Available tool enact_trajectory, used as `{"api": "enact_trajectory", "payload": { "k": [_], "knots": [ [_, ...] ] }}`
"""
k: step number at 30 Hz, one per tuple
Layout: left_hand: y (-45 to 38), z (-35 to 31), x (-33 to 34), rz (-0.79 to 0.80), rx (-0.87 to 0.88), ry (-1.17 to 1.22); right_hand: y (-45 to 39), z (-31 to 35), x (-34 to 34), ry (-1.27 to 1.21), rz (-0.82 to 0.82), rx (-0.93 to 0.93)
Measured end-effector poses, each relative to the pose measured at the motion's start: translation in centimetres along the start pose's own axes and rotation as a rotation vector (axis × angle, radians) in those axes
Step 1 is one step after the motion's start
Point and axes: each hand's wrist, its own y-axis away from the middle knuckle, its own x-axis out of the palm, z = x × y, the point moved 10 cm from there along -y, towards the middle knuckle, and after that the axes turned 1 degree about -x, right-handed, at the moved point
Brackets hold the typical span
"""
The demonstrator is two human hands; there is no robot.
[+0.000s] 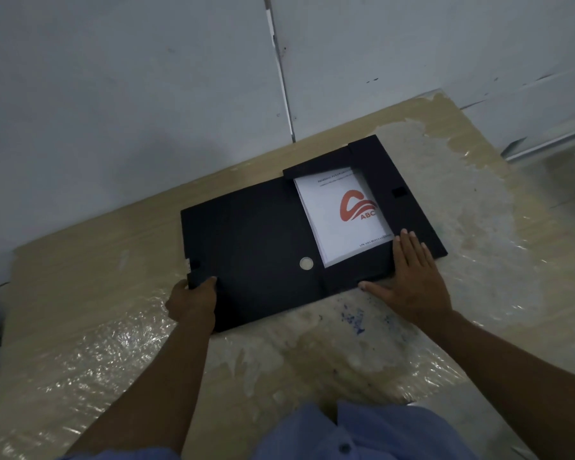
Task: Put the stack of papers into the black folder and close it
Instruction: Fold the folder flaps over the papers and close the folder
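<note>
L grip point(193, 295) pinches folder point(253, 247) edge; R grip point(412, 277) flat beside papers point(339, 220).

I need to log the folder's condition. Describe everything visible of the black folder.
The black folder lies open and flat on the plastic-covered table. It looks like matte stiff board, with a round pale disc near its spine and inner flaps folded over the stack of papers in its right half. The left hand grips its near-left corner; the right hand presses flat on a flap.

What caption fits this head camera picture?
Two hands, left and right, fold a black folder around papers.
</note>
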Motion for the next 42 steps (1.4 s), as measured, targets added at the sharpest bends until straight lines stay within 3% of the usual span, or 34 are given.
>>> {"api": "enact_trajectory", "payload": {
  "k": [5,8,17,21,25,29,32,38,42],
  "knots": [
    [2.1,-4.2,-2.7,-0.041,0.162,0.096,-0.4,-0.1,-0.1,-0.02,0.046,0.031],
    [5.0,-7.8,-3.8,0.015,0.311,0.104,-0.6,0.1,-0.4,-0.024,0.054,0.048],
    [18.7,-18.6,0.8,0.753,0.627,0.129,-0.5,0.6,-2.0,-0.135,0.115,0.053],
    [24.1,-20.7,5.2,0.865,0.742,0.092,0.6,1.1,-9.2,-0.451,-0.219,0.0],
    [26.3,-20.6,10.1,0.869,0.713,0.083,2.6,2.5,-18.0,-0.748,-0.577,-0.14],
    [27.3,-20.0,13.6,0.763,0.874,-0.101,4.3,4.6,-22.5,-0.687,-0.731,-0.357],
    [26.8,-18.6,15.9,0.723,0.975,-0.224,3.9,5.5,-21.3,-0.443,-0.686,-0.411],
    [23.7,-14.5,18.0,0.533,1.123,-0.499,1.7,2.5,-13.2,-0.131,-0.477,-0.3],
    [22.1,-11.3,19.3,0.569,1.116,-0.614,0.1,-0.3,-8.0,-0.03,-0.256,-0.257]
  ]
}}
